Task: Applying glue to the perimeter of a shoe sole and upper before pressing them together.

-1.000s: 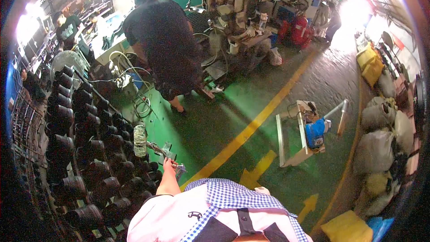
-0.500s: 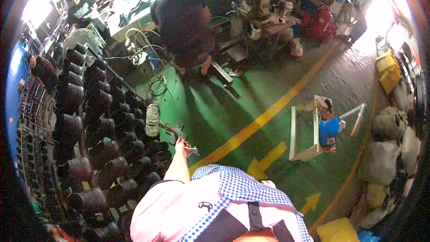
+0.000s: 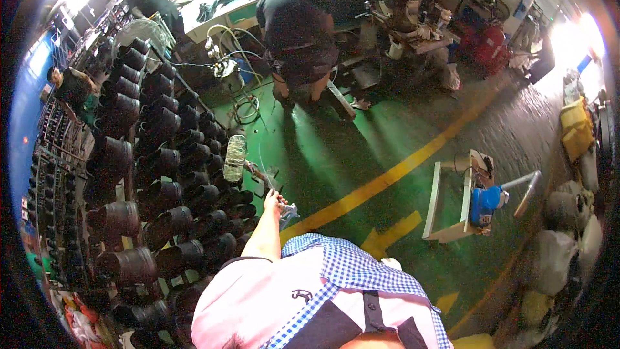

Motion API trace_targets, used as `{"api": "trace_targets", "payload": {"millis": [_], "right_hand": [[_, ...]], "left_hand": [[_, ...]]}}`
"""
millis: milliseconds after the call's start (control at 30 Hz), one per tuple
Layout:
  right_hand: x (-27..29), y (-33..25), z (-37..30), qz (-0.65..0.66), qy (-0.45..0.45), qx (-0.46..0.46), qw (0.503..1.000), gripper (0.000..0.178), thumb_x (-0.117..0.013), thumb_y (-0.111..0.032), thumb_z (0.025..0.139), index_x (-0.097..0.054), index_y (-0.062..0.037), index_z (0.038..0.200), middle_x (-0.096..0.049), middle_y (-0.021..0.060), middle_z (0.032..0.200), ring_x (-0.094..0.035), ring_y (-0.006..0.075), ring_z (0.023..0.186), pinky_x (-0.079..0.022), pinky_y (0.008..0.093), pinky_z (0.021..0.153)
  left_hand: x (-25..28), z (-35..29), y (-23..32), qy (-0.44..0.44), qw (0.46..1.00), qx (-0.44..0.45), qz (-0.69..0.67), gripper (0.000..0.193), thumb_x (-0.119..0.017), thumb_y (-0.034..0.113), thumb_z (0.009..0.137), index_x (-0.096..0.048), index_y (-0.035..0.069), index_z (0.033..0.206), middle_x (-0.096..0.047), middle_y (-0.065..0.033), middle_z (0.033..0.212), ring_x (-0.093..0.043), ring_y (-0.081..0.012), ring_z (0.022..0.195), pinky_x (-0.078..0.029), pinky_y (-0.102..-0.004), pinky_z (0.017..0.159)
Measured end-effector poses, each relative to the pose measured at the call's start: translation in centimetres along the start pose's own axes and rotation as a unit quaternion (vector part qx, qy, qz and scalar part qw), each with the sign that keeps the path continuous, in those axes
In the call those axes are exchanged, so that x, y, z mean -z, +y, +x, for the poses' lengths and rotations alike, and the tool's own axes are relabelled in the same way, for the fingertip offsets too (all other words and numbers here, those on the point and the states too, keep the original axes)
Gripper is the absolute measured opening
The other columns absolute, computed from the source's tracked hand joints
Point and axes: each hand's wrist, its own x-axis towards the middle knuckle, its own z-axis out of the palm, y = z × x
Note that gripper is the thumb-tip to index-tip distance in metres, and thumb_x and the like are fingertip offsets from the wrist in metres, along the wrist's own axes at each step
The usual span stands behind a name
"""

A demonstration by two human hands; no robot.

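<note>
My left hand (image 3: 274,203) reaches forward from the lower middle of the view, its fingers closed. A small grey-blue object (image 3: 289,212) sticks out of it on the right side; its kind is too small to tell. A thin pale strand (image 3: 263,158) rises from near the fingers. Just beyond the hand stands a padded roller wrapped in pale, patterned covering (image 3: 235,158), on a dark stand. To the left of my arm, black boots (image 3: 169,220) fill a tall rack in rows. My right hand does not show.
A person in dark clothes (image 3: 298,32) bends over ahead, near a machine (image 3: 394,0). Hoses (image 3: 248,106) lie on the green floor. To the right are a white frame (image 3: 431,203) with a blue motor (image 3: 485,205), and sacks (image 3: 557,249) along the edge.
The whole view has swung a little left, so the surroundings sit farther right. A thin strand now shows above my left hand. The bent person ahead has shifted posture slightly.
</note>
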Motion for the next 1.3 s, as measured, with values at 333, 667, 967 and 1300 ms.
{"api": "trace_targets", "payload": {"millis": [333, 667, 967, 1300], "right_hand": [[0.9, -1.4, 2.2, -0.081, -0.024, 0.006, 0.996, 0.048, -0.052, -0.043, 0.095, -0.072, -0.0008, 0.105, -0.072, 0.0242, 0.105, -0.068, 0.0384, 0.102, -0.053, 0.0463, 0.082], [1.6, -8.8, 4.8, -0.068, -0.030, -0.016, 0.997, 0.048, -0.052, -0.044, 0.095, -0.073, -0.0014, 0.103, -0.072, 0.0240, 0.105, -0.068, 0.0382, 0.104, -0.053, 0.0458, 0.084], [2.6, -8.9, 5.6, -0.055, -0.035, 0.002, 0.998, 0.048, -0.052, -0.044, 0.095, -0.073, -0.0019, 0.101, -0.072, 0.0238, 0.104, -0.068, 0.0381, 0.105, -0.053, 0.0454, 0.085], [4.5, -5.3, 4.2, -0.095, -0.073, 0.112, 0.986, 0.049, -0.053, -0.047, 0.095, -0.075, -0.0044, 0.103, -0.072, 0.0226, 0.108, -0.067, 0.0379, 0.108, -0.052, 0.0443, 0.091]], "left_hand": [[0.8, -0.6, -0.8, 0.006, 1.000, 0.000, -0.004, 0.058, -0.058, 0.012, 0.102, -0.037, 0.022, 0.155, -0.058, -0.0084, 0.082, -0.057, -0.0219, 0.060, -0.055, -0.0451, 0.055], [0.3, -3.4, -0.5, -0.040, 0.998, 0.043, -0.008, 0.058, -0.059, 0.011, 0.101, -0.038, 0.020, 0.154, -0.059, -0.0088, 0.083, -0.059, -0.0225, 0.062, -0.057, -0.0397, 0.054], [0.6, -3.5, -0.7, -0.035, 0.999, 0.036, 0.018, 0.048, -0.054, 0.012, 0.102, -0.042, 0.017, 0.149, -0.057, -0.0073, 0.083, -0.058, -0.0207, 0.063, -0.059, -0.0430, 0.058], [-0.9, -1.2, 0.2, -0.153, 0.976, 0.156, 0.006, 0.031, -0.061, 0.027, 0.099, -0.053, 0.013, 0.073, -0.052, -0.0018, 0.062, -0.049, -0.0174, 0.055, -0.044, -0.0353, 0.053]]}}
